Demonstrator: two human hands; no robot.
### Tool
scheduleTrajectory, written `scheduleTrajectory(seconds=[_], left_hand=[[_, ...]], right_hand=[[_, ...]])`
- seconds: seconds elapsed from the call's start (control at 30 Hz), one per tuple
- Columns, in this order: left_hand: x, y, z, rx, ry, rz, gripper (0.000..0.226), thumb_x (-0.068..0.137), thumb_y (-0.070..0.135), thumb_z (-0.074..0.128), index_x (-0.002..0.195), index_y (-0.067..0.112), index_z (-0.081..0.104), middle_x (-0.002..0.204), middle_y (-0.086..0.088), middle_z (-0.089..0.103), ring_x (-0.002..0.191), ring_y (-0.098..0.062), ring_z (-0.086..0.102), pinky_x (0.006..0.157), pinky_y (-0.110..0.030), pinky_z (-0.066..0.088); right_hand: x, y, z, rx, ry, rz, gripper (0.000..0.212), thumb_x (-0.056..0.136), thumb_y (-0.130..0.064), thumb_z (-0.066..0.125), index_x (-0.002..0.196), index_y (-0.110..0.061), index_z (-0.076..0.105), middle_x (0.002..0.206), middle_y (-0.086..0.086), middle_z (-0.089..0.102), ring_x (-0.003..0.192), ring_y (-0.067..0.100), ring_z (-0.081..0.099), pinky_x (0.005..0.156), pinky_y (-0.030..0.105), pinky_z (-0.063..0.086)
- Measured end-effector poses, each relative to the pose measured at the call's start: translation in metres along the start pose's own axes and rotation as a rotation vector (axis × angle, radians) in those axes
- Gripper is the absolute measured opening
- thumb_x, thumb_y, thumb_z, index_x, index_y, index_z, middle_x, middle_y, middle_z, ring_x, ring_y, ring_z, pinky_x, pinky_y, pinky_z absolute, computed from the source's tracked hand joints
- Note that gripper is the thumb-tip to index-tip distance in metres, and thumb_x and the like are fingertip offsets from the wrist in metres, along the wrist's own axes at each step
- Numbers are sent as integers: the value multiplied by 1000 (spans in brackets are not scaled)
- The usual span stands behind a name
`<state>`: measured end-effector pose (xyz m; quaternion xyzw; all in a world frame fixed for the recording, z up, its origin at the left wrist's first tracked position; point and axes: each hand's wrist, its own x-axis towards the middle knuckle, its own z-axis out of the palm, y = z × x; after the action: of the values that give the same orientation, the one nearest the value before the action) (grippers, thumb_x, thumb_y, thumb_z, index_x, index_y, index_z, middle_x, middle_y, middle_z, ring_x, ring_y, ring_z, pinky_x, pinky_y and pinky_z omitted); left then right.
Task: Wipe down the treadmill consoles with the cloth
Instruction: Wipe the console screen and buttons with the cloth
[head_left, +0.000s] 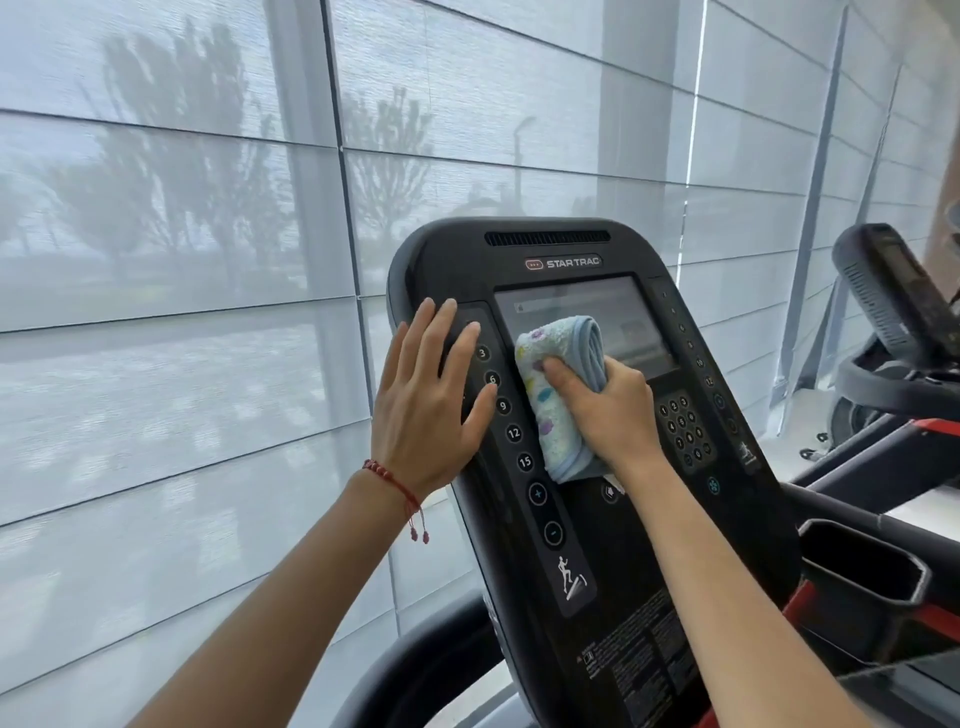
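Two hands are on the near console (597, 519), and we start with the right hand (608, 410), whose grip is closed around the folded cloth (550, 395), thumb on top, pressing it against the lower left corner of the screen (587, 317) and the panel just below. Our left hand (431, 395) lies flat and open on the console's left edge, fingers spread beside the numbered buttons (504, 405), holding nothing; we judge it is steadying the panel. The step in hand looks like wiping the screen area of this console, with much of the face not yet covered. Next we would sweep the cloth across the screen and down over the keypad (685, 431), pressing lightly so no button triggers. Room is open above and left toward the window blinds (182, 260); on the right, the cup holder (862, 571) sits close, and a second console (893, 296) stands well apart.
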<state>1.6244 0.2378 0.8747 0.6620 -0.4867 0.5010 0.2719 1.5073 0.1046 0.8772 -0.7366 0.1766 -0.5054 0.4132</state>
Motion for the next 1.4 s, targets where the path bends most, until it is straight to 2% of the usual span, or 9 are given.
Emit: scheduleTrajectory(seconds=[0.17, 0.33, 0.43, 0.5, 0.63, 0.77, 0.9, 1.13, 1.4], left_hand=[[31, -46, -3, -56, 63, 81, 45, 93, 26, 40, 127, 0, 53, 136, -18, 48, 132, -33, 34, 108, -46, 28], [75, -87, -1, -74, -75, 295, 45, 97, 25, 33, 128, 0, 53, 135, -16, 49, 129, -32, 39, 105, -49, 33], [96, -101, 2, -65, -142, 451, 47, 98, 28, 30, 125, -1, 55, 133, -17, 52, 127, -32, 43, 105, -47, 34], [102, -104, 5, -89, -152, 501, 48, 98, 29, 30, 125, -2, 55, 133, -18, 52, 127, -32, 43, 105, -45, 34], [102, -105, 11, -178, -130, 501, 47, 97, 24, 30, 124, -5, 53, 133, -20, 50, 128, -33, 41, 106, -44, 34], [95, -102, 12, -291, -140, 425, 48, 97, 22, 26, 125, -7, 52, 136, -20, 47, 132, -32, 36, 108, -44, 32], [93, -100, 9, -297, -156, 401, 47, 96, 21, 28, 125, -8, 51, 137, -21, 46, 133, -33, 34, 108, -46, 31], [91, -98, 9, -286, -144, 374, 46, 96, 21, 29, 125, -7, 52, 137, -19, 46, 133, -32, 34, 109, -42, 31], [91, -99, 13, -271, -85, 392, 45, 97, 21, 29, 123, -5, 54, 132, -21, 49, 130, -34, 38, 107, -41, 34]], right_hand=[[-13, -18, 11, 115, 72, 36, 27, 75, -40, 72, 74, -15, 62, 75, -1, 68, 70, 13, 67, 61, 24, 55], [2, -37, 47, -50, 208, 2, 36, 78, -47, 66, 81, -12, 60, 77, 2, 67, 72, 18, 67, 67, 37, 57], [26, -45, 58, -62, 249, -19, 35, 79, -50, 64, 79, -15, 60, 72, -3, 64, 71, 18, 65, 64, 32, 53], [43, -53, 59, -58, 235, -50, 33, 80, -49, 64, 78, -16, 59, 68, -8, 60, 66, 11, 60, 56, 19, 46], [59, -58, 61, -22, 173, -128, 26, 80, -40, 68, 65, -24, 53, 63, -12, 56, 60, 2, 53, 54, 17, 39], [36, -50, 52, -30, 43, -175, 21, 79, -37, 69, 67, -30, 54, 67, -15, 59, 61, -4, 57, 54, 7, 42], [-1, -33, 37, -49, -17, -141, 18, 77, -36, 71, 72, -23, 59, 71, -7, 65, 66, 5, 62, 58, 16, 49], [-27, -32, 41, -90, 137, -43, 27, 78, -41, 69, 65, -20, 57, 64, -7, 62, 60, 9, 61, 55, 20, 48], [24, -76, 84, -140, 305, -5, 45, 81, -55, 58, 86, -10, 62, 83, 4, 68, 80, 23, 64, 74, 38, 53]])
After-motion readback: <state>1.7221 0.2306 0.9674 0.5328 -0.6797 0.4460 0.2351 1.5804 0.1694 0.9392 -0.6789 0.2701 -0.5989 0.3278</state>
